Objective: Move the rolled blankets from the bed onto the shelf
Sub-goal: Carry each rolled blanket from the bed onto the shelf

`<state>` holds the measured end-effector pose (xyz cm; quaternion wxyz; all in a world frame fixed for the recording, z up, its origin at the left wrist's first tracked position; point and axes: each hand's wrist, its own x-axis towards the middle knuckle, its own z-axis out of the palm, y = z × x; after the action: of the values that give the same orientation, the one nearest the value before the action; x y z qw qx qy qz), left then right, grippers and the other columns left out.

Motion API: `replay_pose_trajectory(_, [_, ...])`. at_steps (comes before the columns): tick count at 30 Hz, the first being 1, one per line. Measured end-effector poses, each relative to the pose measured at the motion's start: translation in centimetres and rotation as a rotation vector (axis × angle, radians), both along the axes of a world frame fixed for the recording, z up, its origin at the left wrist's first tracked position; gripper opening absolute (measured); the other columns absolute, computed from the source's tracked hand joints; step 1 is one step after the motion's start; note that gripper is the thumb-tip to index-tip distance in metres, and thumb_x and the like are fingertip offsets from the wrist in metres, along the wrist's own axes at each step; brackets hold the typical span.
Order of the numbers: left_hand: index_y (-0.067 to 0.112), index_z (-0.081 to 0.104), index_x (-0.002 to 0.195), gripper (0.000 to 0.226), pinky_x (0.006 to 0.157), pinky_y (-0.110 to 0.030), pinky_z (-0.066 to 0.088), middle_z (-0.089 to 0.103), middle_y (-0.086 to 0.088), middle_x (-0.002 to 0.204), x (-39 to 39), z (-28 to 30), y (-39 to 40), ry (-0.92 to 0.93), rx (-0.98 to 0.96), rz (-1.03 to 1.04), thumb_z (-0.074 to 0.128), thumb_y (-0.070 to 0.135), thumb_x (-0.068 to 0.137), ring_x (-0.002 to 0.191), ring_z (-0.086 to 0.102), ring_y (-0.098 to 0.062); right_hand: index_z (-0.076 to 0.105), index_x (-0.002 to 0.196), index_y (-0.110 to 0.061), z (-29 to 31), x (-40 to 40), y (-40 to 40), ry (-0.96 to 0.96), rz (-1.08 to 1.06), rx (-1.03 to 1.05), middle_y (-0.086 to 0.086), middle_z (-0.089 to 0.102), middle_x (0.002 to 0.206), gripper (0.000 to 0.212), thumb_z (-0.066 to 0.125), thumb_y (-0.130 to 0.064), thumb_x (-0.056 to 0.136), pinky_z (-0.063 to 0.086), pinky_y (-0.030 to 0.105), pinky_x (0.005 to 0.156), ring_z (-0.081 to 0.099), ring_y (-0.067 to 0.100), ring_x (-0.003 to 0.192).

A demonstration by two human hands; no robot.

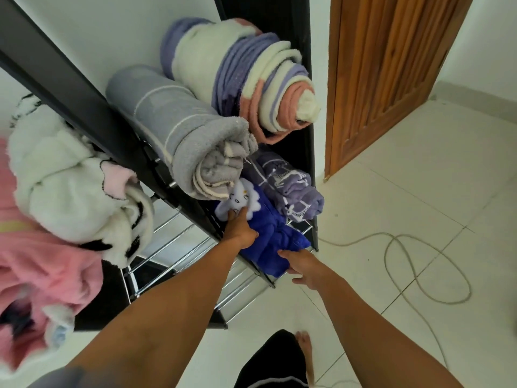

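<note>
A blue rolled blanket (268,233) with a white cartoon patch lies on a lower tier of the black wire shelf (179,247). My left hand (240,228) presses on its top near the white patch. My right hand (305,266) touches its near end with straight fingers. Beside it on the same tier sits a purple patterned roll (293,189). On the tier above rest a grey striped roll (181,138) and a purple, cream and pink roll (251,79).
A white fluffy blanket (72,186) and a pink one (42,275) bulge from the shelf's left section. A wooden door (391,74) stands to the right. A white cable (419,264) loops over the tiled floor. My bare foot (305,343) is below.
</note>
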<state>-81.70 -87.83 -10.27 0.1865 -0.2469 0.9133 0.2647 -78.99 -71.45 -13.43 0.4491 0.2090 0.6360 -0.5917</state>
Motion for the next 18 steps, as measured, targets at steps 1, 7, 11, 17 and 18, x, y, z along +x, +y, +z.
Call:
replay_pose_trajectory(1, [0.021,0.014,0.153,0.08,0.114,-0.032,0.029,0.003,-0.01,0.161,0.4,0.5,0.5,0.002,0.004,0.009,0.061,0.012,0.089,0.145,0.023,-0.027,0.044,0.134,-0.014,0.5,0.2,0.8,0.017,0.001,0.021,0.006,0.053,0.131,0.051,0.06,-0.034,0.09,0.044,0.039,0.092,0.053,0.022,0.112])
replay_pose_trajectory(7, [0.01,0.03,0.146,0.067,0.109,-0.035,0.035,0.026,-0.018,0.152,3.6,3.9,6.3,0.029,0.029,0.002,0.062,0.022,0.088,0.136,0.037,-0.034,0.054,0.106,-0.012,4.5,3.5,7.6,0.149,-0.038,0.08,0.001,0.055,0.086,0.023,0.061,-0.026,0.089,0.045,0.034,0.085,0.054,0.016,0.086])
replay_pose_trajectory(11, [0.009,0.052,0.13,0.044,0.098,-0.03,0.042,0.056,-0.011,0.131,7.1,6.0,13.2,0.041,0.171,-0.096,0.062,0.021,0.088,0.12,0.053,-0.028,0.057,0.1,-0.012,7.2,7.9,14.9,0.203,-0.166,0.047,0.002,0.059,0.087,0.015,0.061,-0.021,0.089,0.046,0.031,0.081,0.057,0.014,0.08])
replay_pose_trajectory(17, [0.011,0.062,0.113,0.035,0.085,-0.031,0.049,0.067,-0.013,0.113,12.6,6.7,27.6,-0.07,0.33,-0.439,0.068,0.029,0.083,0.094,0.063,-0.026,0.06,0.095,-0.013,10.0,18.8,30.0,0.173,-0.52,0.063,0.004,0.065,0.087,0.008,0.058,-0.02,0.092,0.049,0.028,0.073,0.062,0.016,0.077])
replay_pose_trajectory(18, [0.012,0.062,0.113,0.035,0.085,-0.03,0.049,0.066,-0.011,0.11,13.5,7.0,30.3,-0.095,0.351,-0.517,0.068,0.03,0.083,0.098,0.063,-0.026,0.06,0.095,-0.013,10.5,20.8,32.6,0.187,-0.618,0.077,0.005,0.064,0.085,0.007,0.058,-0.018,0.092,0.048,0.028,0.07,0.062,0.016,0.075])
